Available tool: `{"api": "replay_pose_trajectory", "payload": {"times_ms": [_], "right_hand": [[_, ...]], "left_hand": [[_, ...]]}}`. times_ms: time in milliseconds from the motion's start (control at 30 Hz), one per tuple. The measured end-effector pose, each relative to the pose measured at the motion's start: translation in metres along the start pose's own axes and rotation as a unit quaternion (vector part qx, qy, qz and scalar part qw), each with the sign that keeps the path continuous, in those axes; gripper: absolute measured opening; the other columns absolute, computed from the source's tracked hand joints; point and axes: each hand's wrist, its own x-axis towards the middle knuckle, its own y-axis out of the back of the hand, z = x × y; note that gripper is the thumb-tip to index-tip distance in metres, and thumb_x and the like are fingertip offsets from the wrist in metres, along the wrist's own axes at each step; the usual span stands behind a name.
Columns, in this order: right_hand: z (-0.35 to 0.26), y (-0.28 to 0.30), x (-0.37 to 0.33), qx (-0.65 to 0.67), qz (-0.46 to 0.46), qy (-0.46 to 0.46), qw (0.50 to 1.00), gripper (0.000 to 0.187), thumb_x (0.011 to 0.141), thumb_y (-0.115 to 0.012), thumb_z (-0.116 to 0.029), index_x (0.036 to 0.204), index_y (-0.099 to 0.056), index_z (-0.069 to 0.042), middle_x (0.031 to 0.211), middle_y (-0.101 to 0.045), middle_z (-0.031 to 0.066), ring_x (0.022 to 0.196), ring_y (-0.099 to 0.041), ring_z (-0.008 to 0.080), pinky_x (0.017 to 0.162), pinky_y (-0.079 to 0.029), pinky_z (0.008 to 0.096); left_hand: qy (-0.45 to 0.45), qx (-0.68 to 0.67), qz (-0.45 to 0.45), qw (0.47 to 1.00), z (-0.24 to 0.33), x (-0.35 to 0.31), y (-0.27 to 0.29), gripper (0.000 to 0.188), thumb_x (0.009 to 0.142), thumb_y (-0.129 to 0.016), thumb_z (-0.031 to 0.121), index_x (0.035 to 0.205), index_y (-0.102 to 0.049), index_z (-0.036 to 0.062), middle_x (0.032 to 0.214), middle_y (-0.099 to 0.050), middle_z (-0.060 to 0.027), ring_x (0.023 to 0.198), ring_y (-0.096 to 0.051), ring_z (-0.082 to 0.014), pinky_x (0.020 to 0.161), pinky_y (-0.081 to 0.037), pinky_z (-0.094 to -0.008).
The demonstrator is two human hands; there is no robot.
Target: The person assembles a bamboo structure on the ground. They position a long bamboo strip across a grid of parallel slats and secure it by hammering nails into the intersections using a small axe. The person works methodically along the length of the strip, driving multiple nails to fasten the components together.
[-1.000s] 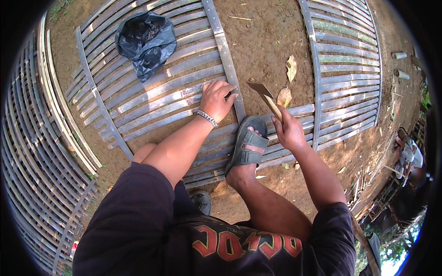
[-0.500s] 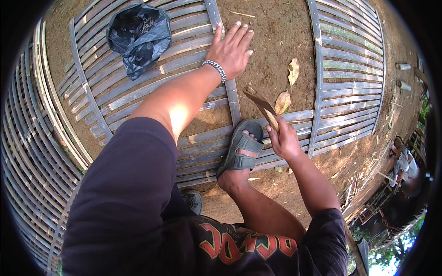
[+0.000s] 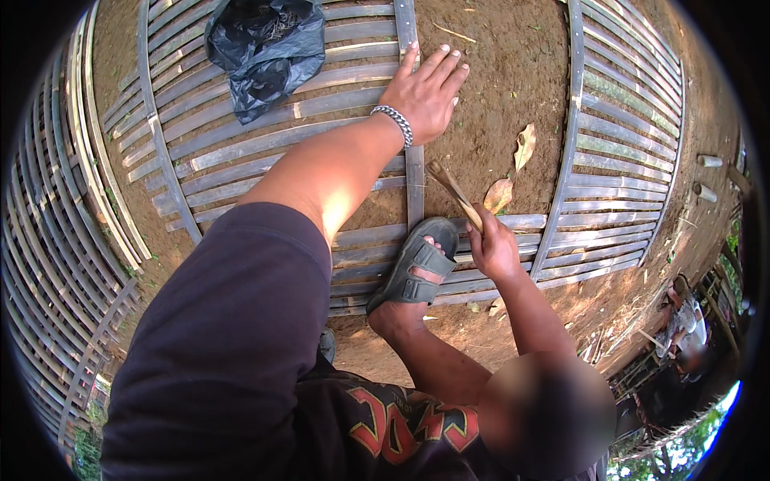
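Observation:
My left hand (image 3: 425,96), with a chain bracelet (image 3: 393,120) at the wrist, lies with fingers spread across a crosswise strip (image 3: 414,172) of a slatted bamboo panel (image 3: 257,164) on the ground. The palm's underside is hidden. In my right hand (image 3: 493,248) is a wooden-handled blade (image 3: 455,192), gripped at its near end and seen almost edge-on. Its far tip hangs near that strip, apart from my left hand. A sandalled foot (image 3: 413,264) rests on the slats between my arms. On the panel's far left part sits an opened black plastic bag (image 3: 277,68) with thin dark pieces inside.
More slatting (image 3: 622,144) lies to the right behind another crosswise strip (image 3: 561,160). Brown soil (image 3: 505,72) with dry leaves (image 3: 498,195) shows between. Curved slatting (image 3: 56,240) fills the left edge. Two short pale cylinders (image 3: 706,192) lie at far right.
My view has shifted, so the panel, bag and left hand sit further right and higher in the picture. The blade in my right hand has turned from showing its broad face to nearly edge-on.

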Motion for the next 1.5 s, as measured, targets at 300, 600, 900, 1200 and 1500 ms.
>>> {"api": "replay_pose_trajectory", "payload": {"times_ms": [300, 600, 900, 1200, 1500], "right_hand": [[-0.006, -0.006, 0.006, -0.008, -0.025, -0.021, 0.999, 0.038, 0.092, -0.067, -0.006, 0.128, -0.055, -0.003, 0.104, -0.071, 0.0223, 0.089, -0.071, 0.0436, 0.075, -0.057, 0.0491], [-0.002, -0.011, 0.003, 0.014, 0.041, 0.040, 0.998, 0.039, 0.089, -0.069, -0.001, 0.125, -0.056, -0.002, 0.104, -0.071, 0.0218, 0.087, -0.070, 0.0444, 0.074, -0.058, 0.0467], [0.005, -0.018, -0.009, 0.026, 0.100, 0.068, 0.992, 0.043, 0.085, -0.071, -0.001, 0.126, -0.055, -0.002, 0.112, -0.071, 0.0216, 0.092, -0.071, 0.0433, 0.079, -0.059, 0.0453], [0.005, -0.013, -0.005, 0.013, 0.096, 0.113, 0.989, 0.040, 0.086, -0.068, -0.003, 0.124, -0.056, -0.004, 0.096, -0.070, 0.0191, 0.084, -0.068, 0.0431, 0.076, -0.057, 0.0482], [-0.012, -0.008, 0.003, 0.080, 0.142, 0.144, 0.976, 0.029, 0.089, -0.065, 0.003, 0.117, -0.059, -0.003, 0.095, -0.070, 0.0191, 0.077, -0.069, 0.0421, 0.068, -0.056, 0.0448]], "left_hand": [[0.000, 0.015, -0.003, 1.000, 0.000, 0.001, -0.002, 0.058, 0.104, -0.044, 0.032, 0.159, -0.037, 0.0128, 0.166, -0.034, -0.0075, 0.156, -0.026, -0.0241, 0.128, -0.011, -0.0587], [0.001, 0.019, -0.001, 1.000, 0.000, 0.001, 0.000, 0.059, 0.103, -0.046, 0.031, 0.159, -0.037, 0.0129, 0.166, -0.035, -0.0077, 0.156, -0.026, -0.0235, 0.127, -0.013, -0.0579], [0.006, 0.017, -0.001, 1.000, -0.001, 0.000, -0.001, 0.059, 0.103, -0.045, 0.032, 0.159, -0.037, 0.0128, 0.166, -0.034, -0.0077, 0.156, -0.025, -0.0232, 0.128, -0.012, -0.0571], [0.006, 0.018, -0.001, 1.000, -0.003, -0.001, -0.003, 0.059, 0.104, -0.044, 0.032, 0.159, -0.037, 0.0128, 0.167, -0.034, -0.0082, 0.157, -0.025, -0.0236, 0.128, -0.012, -0.0571], [0.001, 0.009, 0.002, 1.000, -0.002, -0.004, -0.002, 0.059, 0.103, -0.045, 0.030, 0.159, -0.036, 0.0118, 0.167, -0.034, -0.0083, 0.156, -0.026, -0.0242, 0.128, -0.012, -0.0569]]}}
